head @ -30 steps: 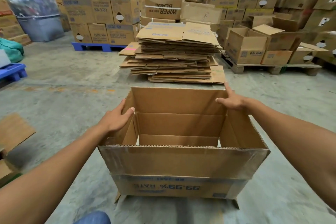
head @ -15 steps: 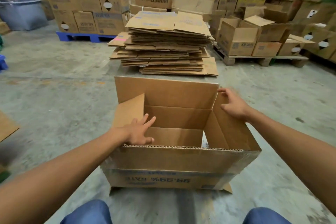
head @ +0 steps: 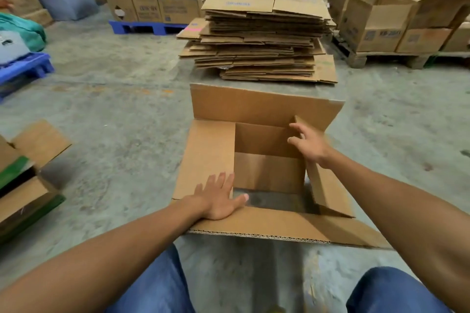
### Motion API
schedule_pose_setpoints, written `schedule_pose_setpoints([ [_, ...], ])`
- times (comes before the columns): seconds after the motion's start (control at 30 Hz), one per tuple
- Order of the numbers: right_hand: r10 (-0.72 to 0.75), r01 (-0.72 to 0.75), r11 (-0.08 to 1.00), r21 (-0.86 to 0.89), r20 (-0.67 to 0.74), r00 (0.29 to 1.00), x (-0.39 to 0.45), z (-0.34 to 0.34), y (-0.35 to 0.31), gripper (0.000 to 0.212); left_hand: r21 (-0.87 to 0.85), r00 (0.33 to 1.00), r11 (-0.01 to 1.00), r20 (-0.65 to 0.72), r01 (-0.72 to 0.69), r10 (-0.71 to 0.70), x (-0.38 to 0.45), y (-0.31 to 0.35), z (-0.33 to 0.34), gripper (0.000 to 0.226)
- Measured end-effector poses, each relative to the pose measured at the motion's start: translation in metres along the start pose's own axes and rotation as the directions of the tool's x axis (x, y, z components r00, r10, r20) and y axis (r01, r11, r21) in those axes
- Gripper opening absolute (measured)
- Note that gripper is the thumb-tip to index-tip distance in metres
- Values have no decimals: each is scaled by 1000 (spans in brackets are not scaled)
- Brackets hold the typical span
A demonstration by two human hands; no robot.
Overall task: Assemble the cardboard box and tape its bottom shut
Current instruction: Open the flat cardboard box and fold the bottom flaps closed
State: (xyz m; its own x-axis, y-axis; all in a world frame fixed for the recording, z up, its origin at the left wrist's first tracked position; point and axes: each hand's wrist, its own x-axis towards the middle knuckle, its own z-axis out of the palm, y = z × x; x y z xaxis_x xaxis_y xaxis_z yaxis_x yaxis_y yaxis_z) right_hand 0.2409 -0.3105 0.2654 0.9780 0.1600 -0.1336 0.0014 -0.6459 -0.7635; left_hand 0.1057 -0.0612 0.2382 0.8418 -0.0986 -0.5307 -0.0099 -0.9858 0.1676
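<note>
- Nearest the viewer, two knees in blue jeans [head: 157, 284] sit just short of the cardboard box [head: 264, 109], which stands open-ended on the concrete floor [head: 122, 114]
- The left arm reaches forward from the lower left; the left hand [head: 218, 198] lies palm down at the box's near left corner, fingers straight and a little spread, pressing the left flap [head: 207, 155] flat over the opening, thumb out toward the hollow middle
- The near flap [head: 279, 226] lies folded outward toward the knees, its corrugated edge showing
- The right arm comes in from the right; the right hand [head: 309, 145] is over the box's far right part, fingers loosely curled and partly apart, fingertips touching the upper edge of the right flap [head: 328, 185], which stands tilted
- The far flap [head: 264, 107] stands upright
- Beyond the box lies a stack of flattened cartons [head: 259, 38], with boxes on pallets behind it
</note>
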Motion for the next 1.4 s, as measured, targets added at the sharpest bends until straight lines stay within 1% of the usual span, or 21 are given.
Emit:
schedule_pose_setpoints([
  [0.07,-46,46,999,-13,-5,999,-16,19,18,55,27,999,999,-19,34,-33,5,-4,1,82],
  [0.17,-33,65,931,-359,93,995,-41,38,59,54,45,997,998,-54,52,-49,13,-15,2,76],
  [0.23,69,14,827,-563,126,990,-53,39,81,56,62,996,997,-69,56,-51,18,-23,2,69],
  [0.27,134,-55,797,-602,87,987,-57,38,89,57,64,996,996,-72,57,-52,20,-26,2,67],
  [0.33,278,-234,776,-586,-15,960,-66,35,97,70,75,996,995,-71,59,-53,24,-29,3,66],
  [0.37,330,-298,781,-548,-42,943,-67,34,102,86,82,996,995,-67,59,-54,25,-29,3,67],
  [0.43,370,-340,785,-518,-50,928,-65,36,116,113,95,997,993,-60,63,-57,28,-29,2,69],
  [0.47,385,-351,784,-512,-42,922,-63,37,120,115,103,997,992,-49,68,-63,30,-29,1,70],
  [0.6,416,-383,760,-526,-60,907,-68,36,118,93,137,997,988,16,69,-72,32,-25,-1,73],
  [0.7,463,-436,718,-542,-94,881,-82,32,125,94,137,999,990,35,27,-32,37,-13,6,73],
  [0.77,531,-505,680,-531,-117,839,-96,27,133,85,102,995,995,97,-24,14,43,-2,22,73],
  [0.87,645,-613,572,-545,-164,747,-118,21,163,72,45,962,998,273,-44,30,47,19,66,71],
  [0.97,661,-609,616,-499,-93,744,-127,24,186,76,24,955,1000,297,-5,-2,53,27,91,70],
  [1.03,659,-615,626,-480,-96,746,-122,25,184,74,34,957,999,291,-16,5,62,25,90,71],
  [1.1,676,-619,589,-520,-104,730,-115,25,177,75,37,956,999,295,-23,11,67,24,87,72],
  [1.13,684,-598,538,-594,-108,722,-111,24,173,76,44,954,999,298,-24,10,70,22,89,73],
  [1.17,674,-544,483,-687,-104,731,-106,22,165,72,52,953,998,302,-24,7,71,22,91,74],
  [1.23,563,-381,438,-814,-82,823,-96,14,137,49,79,950,997,312,-21,-5,73,21,96,75],
  [1.27,461,-308,475,-825,-65,885,-88,10,119,38,92,948,995,317,-28,-3,74,22,96,75],
  [1.33,189,-197,634,-748,-97,977,-69,5,85,33,106,939,994,345,-30,-9,79,24,94,76],
  [1.4,-132,-44,714,-699,-196,972,-48,3,59,33,127,926,991,377,-33,-17,79,27,88,76],
])
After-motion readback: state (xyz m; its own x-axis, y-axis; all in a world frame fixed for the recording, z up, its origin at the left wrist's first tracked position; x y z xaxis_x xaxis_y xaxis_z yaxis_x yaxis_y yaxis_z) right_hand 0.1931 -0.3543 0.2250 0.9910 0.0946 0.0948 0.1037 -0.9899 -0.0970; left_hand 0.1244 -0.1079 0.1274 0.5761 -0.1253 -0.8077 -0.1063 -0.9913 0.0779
